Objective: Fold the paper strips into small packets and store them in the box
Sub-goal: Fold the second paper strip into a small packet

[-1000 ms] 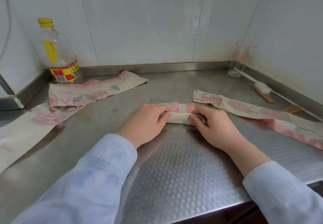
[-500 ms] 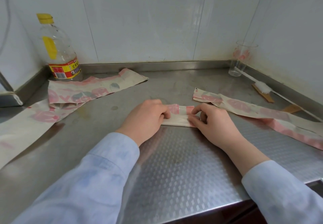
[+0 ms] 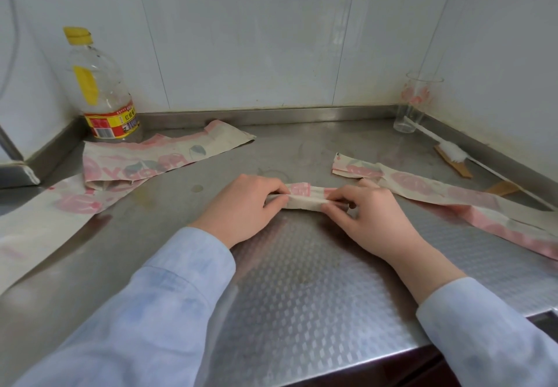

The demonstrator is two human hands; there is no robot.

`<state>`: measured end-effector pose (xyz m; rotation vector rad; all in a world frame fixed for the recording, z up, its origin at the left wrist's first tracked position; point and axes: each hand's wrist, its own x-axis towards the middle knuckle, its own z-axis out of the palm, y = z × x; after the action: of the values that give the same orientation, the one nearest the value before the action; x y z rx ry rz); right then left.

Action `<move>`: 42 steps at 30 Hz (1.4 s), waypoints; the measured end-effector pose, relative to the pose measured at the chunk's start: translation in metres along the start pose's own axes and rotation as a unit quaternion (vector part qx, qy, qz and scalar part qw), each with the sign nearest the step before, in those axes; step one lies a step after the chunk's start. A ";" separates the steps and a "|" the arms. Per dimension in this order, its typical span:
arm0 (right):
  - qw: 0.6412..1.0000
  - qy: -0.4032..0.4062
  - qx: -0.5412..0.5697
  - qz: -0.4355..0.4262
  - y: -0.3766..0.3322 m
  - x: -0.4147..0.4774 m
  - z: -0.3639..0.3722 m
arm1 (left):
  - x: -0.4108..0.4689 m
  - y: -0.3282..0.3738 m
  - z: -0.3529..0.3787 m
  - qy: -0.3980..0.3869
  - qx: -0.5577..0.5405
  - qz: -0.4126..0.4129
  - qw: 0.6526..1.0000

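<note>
Half a second ago, pressed flat under the fingertips. Now pinched up at both ends, with the left hand (image 3: 241,205) clamped on one end of the folded strip (image 3: 305,198) and the right hand (image 3: 374,217) clamped on the other, near edge rolled over. Sits on the counter (image 3: 302,281), well to the right of the bottle (image 3: 102,90) and nearer the camera.

Looks like another turn going in (a packet taking shape, not finished). Nothing stored yet, and no box in view.

Counted:
- One strip in the hands.
- Two more by the bottle: upper loose strip (image 3: 157,160) just in front of it, lower loose strip (image 3: 39,229) nearer still.
- One long strip (image 3: 437,193) far right of the bottle, perhaps doubled, hard to tell.
- One bottle.
- One glass (image 3: 416,106) and one brush (image 3: 453,155), both far right of the bottle.
</note>
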<state>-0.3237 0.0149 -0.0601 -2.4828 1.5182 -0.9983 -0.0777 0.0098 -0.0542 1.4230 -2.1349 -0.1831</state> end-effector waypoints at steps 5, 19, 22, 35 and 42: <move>0.999 0.017 0.018 0.030 0.001 0.002 0.003 | -0.001 0.005 0.009 0.013 -0.001 -0.037 0.999; 0.994 0.006 -0.024 0.104 0.009 0.005 0.010 | 0.002 0.011 0.007 0.027 0.041 -0.027 0.998; 0.997 0.006 -0.025 0.077 0.009 0.005 0.009 | 0.004 0.011 0.006 -0.023 0.055 0.043 0.997; 0.999 -0.046 -0.020 -0.017 0.001 0.000 0.001 | 0.001 0.002 0.002 -0.046 0.047 0.057 0.996; 0.998 -0.052 0.000 -0.024 0.000 0.000 0.001 | -0.001 0.008 0.004 -0.020 0.052 0.043 0.997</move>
<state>-0.3226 0.0144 -0.0610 -2.5403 1.4352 -0.8592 -0.0857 0.0131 -0.0545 1.3921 -2.2639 -0.0682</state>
